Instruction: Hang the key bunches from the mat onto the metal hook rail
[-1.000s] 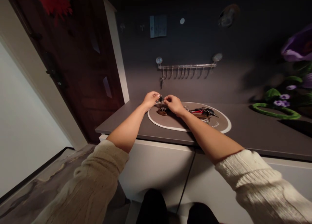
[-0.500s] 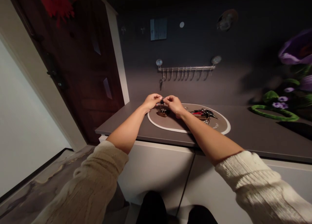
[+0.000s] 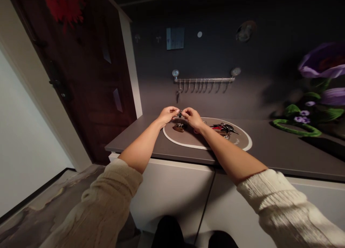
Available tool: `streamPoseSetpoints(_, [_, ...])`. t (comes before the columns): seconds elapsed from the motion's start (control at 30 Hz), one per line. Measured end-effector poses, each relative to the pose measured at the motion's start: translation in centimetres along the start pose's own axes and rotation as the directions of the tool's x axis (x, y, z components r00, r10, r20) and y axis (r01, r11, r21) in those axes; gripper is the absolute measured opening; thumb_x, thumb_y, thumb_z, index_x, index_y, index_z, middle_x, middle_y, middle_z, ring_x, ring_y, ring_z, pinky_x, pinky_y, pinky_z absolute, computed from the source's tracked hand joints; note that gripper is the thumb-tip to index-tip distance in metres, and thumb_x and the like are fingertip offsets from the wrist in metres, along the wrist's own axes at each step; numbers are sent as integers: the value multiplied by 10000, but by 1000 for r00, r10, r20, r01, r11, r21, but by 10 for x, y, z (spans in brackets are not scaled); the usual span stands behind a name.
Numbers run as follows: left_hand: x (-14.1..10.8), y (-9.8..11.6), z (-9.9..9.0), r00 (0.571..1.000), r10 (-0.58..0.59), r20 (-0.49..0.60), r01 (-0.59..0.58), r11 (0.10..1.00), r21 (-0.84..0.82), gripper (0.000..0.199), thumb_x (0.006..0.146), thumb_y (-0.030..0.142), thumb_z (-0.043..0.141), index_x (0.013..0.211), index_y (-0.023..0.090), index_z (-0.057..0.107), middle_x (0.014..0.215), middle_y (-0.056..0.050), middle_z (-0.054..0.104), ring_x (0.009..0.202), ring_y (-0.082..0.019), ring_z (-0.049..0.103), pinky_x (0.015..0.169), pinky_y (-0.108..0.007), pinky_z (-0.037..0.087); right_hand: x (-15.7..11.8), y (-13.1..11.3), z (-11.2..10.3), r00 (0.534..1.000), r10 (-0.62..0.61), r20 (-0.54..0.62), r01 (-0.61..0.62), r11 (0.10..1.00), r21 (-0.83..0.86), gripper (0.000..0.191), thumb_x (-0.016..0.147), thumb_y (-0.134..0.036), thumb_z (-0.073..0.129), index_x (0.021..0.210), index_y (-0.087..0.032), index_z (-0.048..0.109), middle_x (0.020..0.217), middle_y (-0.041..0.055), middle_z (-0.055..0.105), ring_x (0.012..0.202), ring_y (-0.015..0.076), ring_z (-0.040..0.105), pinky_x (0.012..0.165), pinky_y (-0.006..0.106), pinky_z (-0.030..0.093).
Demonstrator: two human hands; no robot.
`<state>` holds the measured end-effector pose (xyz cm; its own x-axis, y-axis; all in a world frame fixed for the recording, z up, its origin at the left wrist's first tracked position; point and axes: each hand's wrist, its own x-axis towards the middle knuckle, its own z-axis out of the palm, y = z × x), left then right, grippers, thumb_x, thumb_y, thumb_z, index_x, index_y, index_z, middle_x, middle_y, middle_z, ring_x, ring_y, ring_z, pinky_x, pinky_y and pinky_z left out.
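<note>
My left hand [image 3: 167, 115] and my right hand [image 3: 192, 117] pinch a small bunch of keys [image 3: 180, 115] between them, low in front of the wall. Its dark and metal parts hang between my fingertips. Just below, a brown oval piece [image 3: 178, 128] is at the left part of an oval mat [image 3: 183, 142]; whether it hangs from the bunch or lies on the mat I cannot tell. Right of my right wrist, a pile of keys with black and red parts [image 3: 223, 128] lies on the mat, partly behind my forearm.
A clear hook rail [image 3: 205, 80] is fixed to the wall, with one key [image 3: 179, 94] hanging at its left end. Purple flowers with a green ring [image 3: 296, 128] stand at the right. A dark red door [image 3: 102, 108] is at the left, beside the grey counter [image 3: 129, 133].
The view has shifted slightly, so the wall things appear lower. My hands still hold the bunch, with more of its dark part showing between my fingertips.
</note>
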<state>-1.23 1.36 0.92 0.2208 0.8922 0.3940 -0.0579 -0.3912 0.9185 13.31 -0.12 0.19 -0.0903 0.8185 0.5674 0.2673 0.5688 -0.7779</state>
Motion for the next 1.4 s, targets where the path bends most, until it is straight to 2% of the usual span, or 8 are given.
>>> streamPoseSetpoints(0.27, [1,-1,0,999,-9,-42,11,999,42,183,697,273,607,806,127,591,743,-22,602,583,-58,501,501,-167,359,6,6,-5,999,-14,-37,16,998,57,134,668,-276,541,697,-157,489,636,-48,474,613,72,412,623,201,344])
streamPoseSetpoints(0.5, [-4,4,5,988,-15,-155,39,988,149,101,727,206,553,773,125,593,682,-13,594,546,-57,479,527,-182,370,8,-8,-9,985,157,-68,-133,953,272,174,667,-287,589,694,-154,481,605,-55,498,571,56,452,624,205,392])
streamPoseSetpoints(0.63, [-2,0,6,987,31,-158,9,969,247,93,737,185,522,746,123,591,637,-1,577,532,-62,470,567,-204,387,14,-22,-13,968,234,-92,-185,910,370,141,693,-235,589,686,-152,475,598,-46,513,569,63,504,622,220,434])
streamPoseSetpoints(0.77, [-1,-5,7,984,143,-101,-90,907,411,122,740,204,509,721,123,598,623,-5,580,554,-84,489,582,-217,389,28,-34,-17,956,276,-99,-215,890,403,97,730,-134,537,657,-145,476,554,-31,515,519,73,525,575,226,462])
streamPoseSetpoints(0.9, [-2,-7,8,980,194,-44,-141,833,535,133,748,212,502,725,134,607,681,-25,614,629,-108,536,628,-222,400,47,-46,-20,943,311,-116,-232,868,439,137,749,-68,477,631,-138,483,516,-18,524,464,77,524,543,234,479])
streamPoseSetpoints(1.17, [-6,-4,8,963,253,90,-228,589,775,189,785,241,470,775,163,642,796,-53,635,760,-148,545,715,-254,387,80,-64,-18,896,400,-191,-266,831,489,144,764,-45,458,656,-123,512,494,-7,532,439,69,510,509,214,495])
streamPoseSetpoints(1.4, [-9,-1,9,964,245,107,-228,542,809,192,796,232,462,799,164,642,816,-65,629,789,-158,540,722,-258,385,97,-63,-11,858,461,-228,-288,798,529,152,802,-65,432,681,-123,505,488,-10,523,430,56,497,477,196,486])
